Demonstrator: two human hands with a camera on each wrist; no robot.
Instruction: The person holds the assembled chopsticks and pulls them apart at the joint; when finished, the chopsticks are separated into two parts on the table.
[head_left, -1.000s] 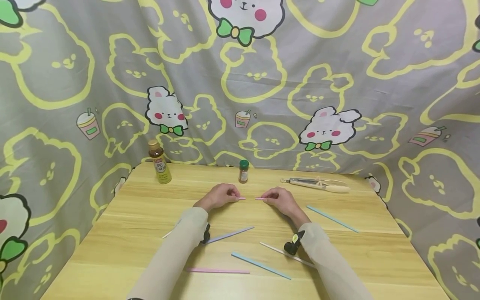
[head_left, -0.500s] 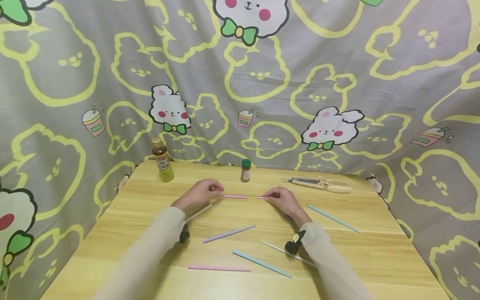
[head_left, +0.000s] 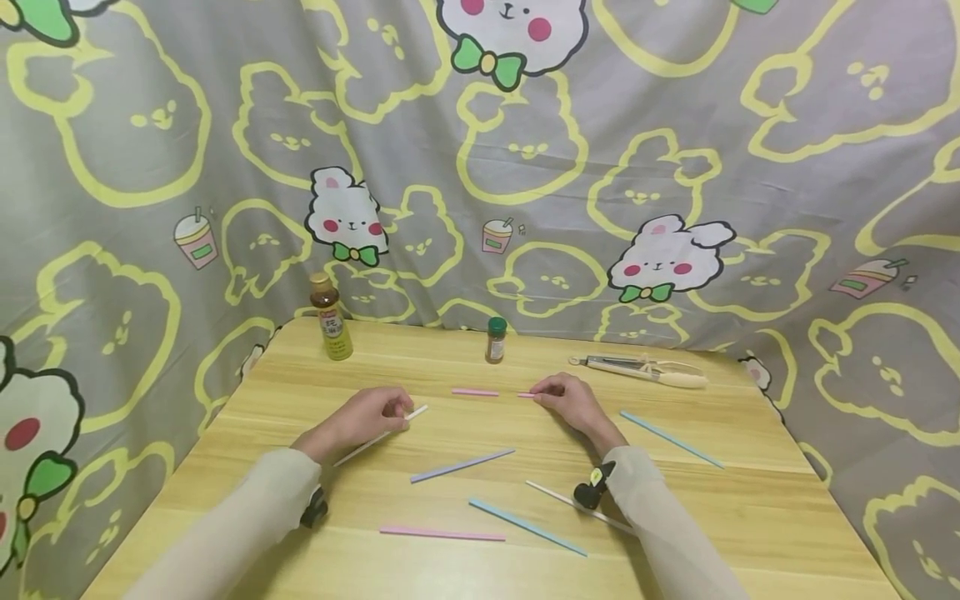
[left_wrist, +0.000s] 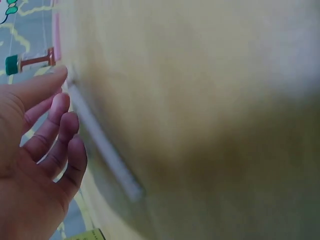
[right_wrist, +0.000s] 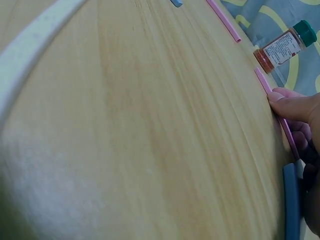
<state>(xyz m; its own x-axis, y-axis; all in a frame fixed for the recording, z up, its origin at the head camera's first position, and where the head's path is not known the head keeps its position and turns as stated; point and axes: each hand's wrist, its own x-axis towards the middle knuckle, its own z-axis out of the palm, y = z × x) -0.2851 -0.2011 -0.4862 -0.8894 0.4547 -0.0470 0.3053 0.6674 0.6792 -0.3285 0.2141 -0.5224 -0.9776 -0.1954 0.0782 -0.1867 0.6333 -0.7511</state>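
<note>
On the table's [head_left: 247,417] far side, before a curtain [head_left: 547,183], are a bottle [head_left: 335,329] at eleven o'clock, a jar [head_left: 496,342] at twelve, tongs [head_left: 630,367] at one. One straw [head_left: 525,395] is in the right hand [head_left: 573,402]; a second straw [head_left: 475,392] lies at its nine, before the jar. A third straw [left_wrist: 105,141] seems to lie beneath the left hand [head_left: 375,415], at ten.

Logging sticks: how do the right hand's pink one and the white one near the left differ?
The right hand pinches the pink stick; the white stick is by the left hand, contact unclear. In the head view, the pink stick runs sideways, the white slants. Both look slim.
</note>
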